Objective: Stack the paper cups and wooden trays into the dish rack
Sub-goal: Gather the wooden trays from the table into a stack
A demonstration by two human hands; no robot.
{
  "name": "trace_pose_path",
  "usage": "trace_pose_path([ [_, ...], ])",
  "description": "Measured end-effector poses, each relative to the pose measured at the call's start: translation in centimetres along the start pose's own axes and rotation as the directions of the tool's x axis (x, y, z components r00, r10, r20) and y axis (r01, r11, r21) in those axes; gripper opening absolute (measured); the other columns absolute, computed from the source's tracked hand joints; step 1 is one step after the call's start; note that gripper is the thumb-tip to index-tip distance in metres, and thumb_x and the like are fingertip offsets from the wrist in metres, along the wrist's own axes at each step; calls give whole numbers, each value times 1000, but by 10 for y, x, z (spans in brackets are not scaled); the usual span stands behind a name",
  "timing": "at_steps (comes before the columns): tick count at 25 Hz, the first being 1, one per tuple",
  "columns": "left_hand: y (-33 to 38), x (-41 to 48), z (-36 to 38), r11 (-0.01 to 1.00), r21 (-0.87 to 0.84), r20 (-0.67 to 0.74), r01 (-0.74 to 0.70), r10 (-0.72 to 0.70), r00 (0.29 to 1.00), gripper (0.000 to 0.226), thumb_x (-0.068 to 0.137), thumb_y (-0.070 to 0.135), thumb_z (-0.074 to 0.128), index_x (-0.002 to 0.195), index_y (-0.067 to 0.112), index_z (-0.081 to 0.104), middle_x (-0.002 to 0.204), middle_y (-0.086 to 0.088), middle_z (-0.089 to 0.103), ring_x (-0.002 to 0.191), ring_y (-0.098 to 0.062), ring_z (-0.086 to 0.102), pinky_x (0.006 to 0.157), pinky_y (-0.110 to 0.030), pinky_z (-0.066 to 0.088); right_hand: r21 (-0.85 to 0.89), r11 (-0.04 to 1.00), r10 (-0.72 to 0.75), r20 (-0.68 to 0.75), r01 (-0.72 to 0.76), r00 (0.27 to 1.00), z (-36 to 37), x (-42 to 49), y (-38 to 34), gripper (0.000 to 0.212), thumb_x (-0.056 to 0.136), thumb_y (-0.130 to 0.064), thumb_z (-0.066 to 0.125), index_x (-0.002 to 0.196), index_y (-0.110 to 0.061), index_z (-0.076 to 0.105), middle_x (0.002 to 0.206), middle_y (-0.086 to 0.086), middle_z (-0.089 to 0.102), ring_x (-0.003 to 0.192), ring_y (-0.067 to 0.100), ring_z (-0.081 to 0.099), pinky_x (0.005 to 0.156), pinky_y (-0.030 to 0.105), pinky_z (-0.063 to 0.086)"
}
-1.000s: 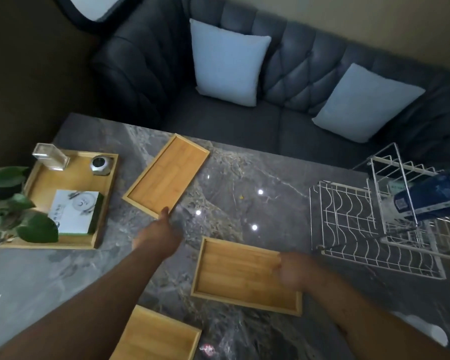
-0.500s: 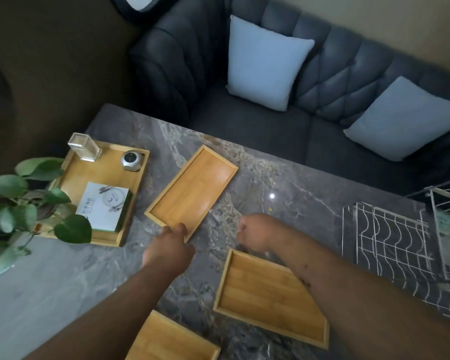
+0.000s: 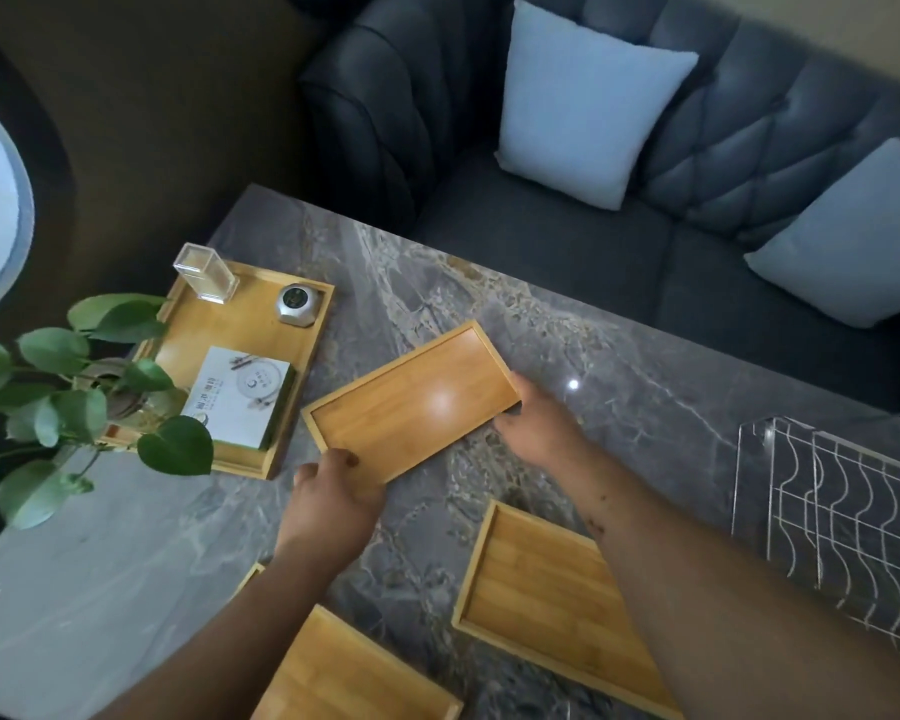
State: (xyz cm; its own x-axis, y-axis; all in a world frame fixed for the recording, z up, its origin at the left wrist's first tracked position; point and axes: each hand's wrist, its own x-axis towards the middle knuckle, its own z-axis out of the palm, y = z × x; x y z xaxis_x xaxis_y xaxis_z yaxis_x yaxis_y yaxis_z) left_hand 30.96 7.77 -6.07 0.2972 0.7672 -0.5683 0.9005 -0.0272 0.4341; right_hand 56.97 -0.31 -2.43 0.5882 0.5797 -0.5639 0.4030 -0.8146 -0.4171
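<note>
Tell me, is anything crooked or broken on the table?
Nothing looks broken or spilled. The trays sit crooked, though: the far tray, gripped by the left hand and right hand, slants across the table, and the middle tray and near tray point other ways, outside the dish rack.

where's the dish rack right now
Head view, far right edge: the dish rack sits on the table, just right of the right forearm and the near tray.
</note>
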Motion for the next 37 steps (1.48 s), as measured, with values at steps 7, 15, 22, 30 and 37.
trace_pose_path([
  [7, 19, 8, -8, 823, -520, -39, 229, -291, 956, 59, 87, 40, 60, 141, 21, 45, 104, 2, 58, 75, -14, 56, 57, -27, 42, 134, 985, 132, -144, -113, 981, -3, -10, 29, 26, 92, -29, 50, 96, -8, 66, 99, 13, 70, 87, 32, 65, 75, 36, 53],
  [15, 37, -15, -6, 934, -355, -147, 25, -82, 986, 46, 92, 58, 53, 127, 29, 50, 93, 3, 62, 76, -16, 61, 72, -41, 54, 427, 899, 184, -160, -100, 970, -22, -81, 94, 19, 98, -23, 50, 105, -28, 66, 89, -14, 66, 85, 14, 65, 83, 43, 58],
  [22, 60, -56, 23, 973, -171, -56, -153, 146, 988, 42, 95, 50, 53, 132, 31, 54, 99, 0, 65, 83, -24, 62, 73, -39, 49, 429, 892, 255, -220, -141, 942, -16, -163, 166, 23, 87, -18, 59, 92, -37, 70, 86, -13, 74, 82, 11, 70, 77, 35, 57],
  [30, 60, -106, 55, 971, -36, 48, -237, 238, 970, 35, 91, 29, 61, 124, 23, 70, 103, -1, 74, 87, -23, 68, 83, -40, 57, 404, 861, 432, -262, -308, 863, 9, -228, 216, 14, 89, -16, 64, 85, -22, 53, 82, 2, 64, 73, 20, 55, 67, 27, 38],
  [37, 70, -123, 69, 959, 102, 8, -264, 264, 964, 36, 93, 31, 58, 128, 28, 67, 115, -2, 73, 99, -26, 68, 89, -40, 55, 424, 853, 432, -249, -303, 867, 10, -243, 227, 2, 92, -13, 58, 91, -12, 57, 86, 5, 65, 78, 22, 56, 67, 27, 36],
])
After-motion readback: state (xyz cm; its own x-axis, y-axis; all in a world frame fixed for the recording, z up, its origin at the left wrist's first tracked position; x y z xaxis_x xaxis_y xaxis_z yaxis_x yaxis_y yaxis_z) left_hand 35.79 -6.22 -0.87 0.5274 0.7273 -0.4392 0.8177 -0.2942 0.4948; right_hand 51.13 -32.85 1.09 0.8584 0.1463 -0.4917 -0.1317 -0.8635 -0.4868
